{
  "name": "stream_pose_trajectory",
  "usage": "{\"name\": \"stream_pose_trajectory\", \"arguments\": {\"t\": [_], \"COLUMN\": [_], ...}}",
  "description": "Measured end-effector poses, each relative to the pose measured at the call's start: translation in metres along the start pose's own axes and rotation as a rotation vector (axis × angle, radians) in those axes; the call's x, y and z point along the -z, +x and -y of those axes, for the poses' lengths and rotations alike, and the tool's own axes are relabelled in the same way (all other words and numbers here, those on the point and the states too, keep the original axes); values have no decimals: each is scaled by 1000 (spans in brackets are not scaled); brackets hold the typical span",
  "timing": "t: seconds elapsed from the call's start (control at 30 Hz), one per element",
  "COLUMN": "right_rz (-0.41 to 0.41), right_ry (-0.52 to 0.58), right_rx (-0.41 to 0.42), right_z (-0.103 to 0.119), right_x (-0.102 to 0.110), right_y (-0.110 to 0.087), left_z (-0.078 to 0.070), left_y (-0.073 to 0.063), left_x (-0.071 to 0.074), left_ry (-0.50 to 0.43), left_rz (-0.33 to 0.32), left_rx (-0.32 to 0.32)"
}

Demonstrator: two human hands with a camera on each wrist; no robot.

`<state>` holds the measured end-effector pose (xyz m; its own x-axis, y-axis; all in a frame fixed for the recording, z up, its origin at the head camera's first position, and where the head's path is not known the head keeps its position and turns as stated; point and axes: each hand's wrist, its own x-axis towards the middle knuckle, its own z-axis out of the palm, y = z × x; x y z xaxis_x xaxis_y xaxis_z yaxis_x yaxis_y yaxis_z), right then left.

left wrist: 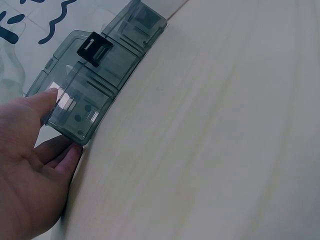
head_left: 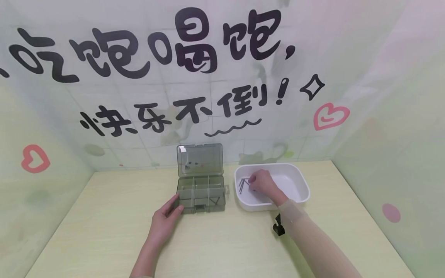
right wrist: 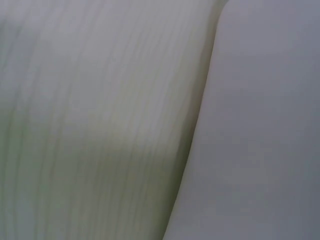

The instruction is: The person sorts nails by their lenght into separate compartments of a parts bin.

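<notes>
A smoky grey see-through compartment box (head_left: 201,195) stands on the table with its lid (head_left: 200,160) raised behind it. My left hand (head_left: 165,220) grips its front left corner; in the left wrist view the thumb (left wrist: 45,102) lies against the box and the other fingers bend round its edge. A few thin metal pieces show in the front right compartment. To the right, my right hand (head_left: 263,183) reaches into a white plastic tub (head_left: 290,185), fingers curled down beside several thin metal nails (head_left: 241,186). Whether the fingertips pinch one I cannot tell.
The pale wood table (head_left: 222,247) meets a printed fabric backdrop (head_left: 156,146) behind the box and tub. A small black object (head_left: 278,227) shows beneath the right forearm. The right wrist view holds only tabletop and the tub's white outer wall (right wrist: 255,125).
</notes>
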<state>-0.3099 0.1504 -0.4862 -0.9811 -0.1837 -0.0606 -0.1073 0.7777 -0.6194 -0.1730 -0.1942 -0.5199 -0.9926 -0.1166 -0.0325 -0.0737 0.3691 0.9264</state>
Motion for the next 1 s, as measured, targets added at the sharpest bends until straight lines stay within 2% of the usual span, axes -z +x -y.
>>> {"name": "stream_pose_trajectory", "arguments": {"t": [0.43,0.7,1.0], "right_rz": [27,12,-14], "right_ry": [-75,-32,-60], "right_rx": [-2,0,22], "right_z": [1,5,2], "right_x": [-2,-2,-1], "right_y": [3,-1,-1], "left_z": [1,0,1], "left_y": [0,0,1], "left_x": [0,0,0], "left_ry": [-6,-5,-10], "left_rz": [3,0,1], "left_rx": [-10,-4,-10]}}
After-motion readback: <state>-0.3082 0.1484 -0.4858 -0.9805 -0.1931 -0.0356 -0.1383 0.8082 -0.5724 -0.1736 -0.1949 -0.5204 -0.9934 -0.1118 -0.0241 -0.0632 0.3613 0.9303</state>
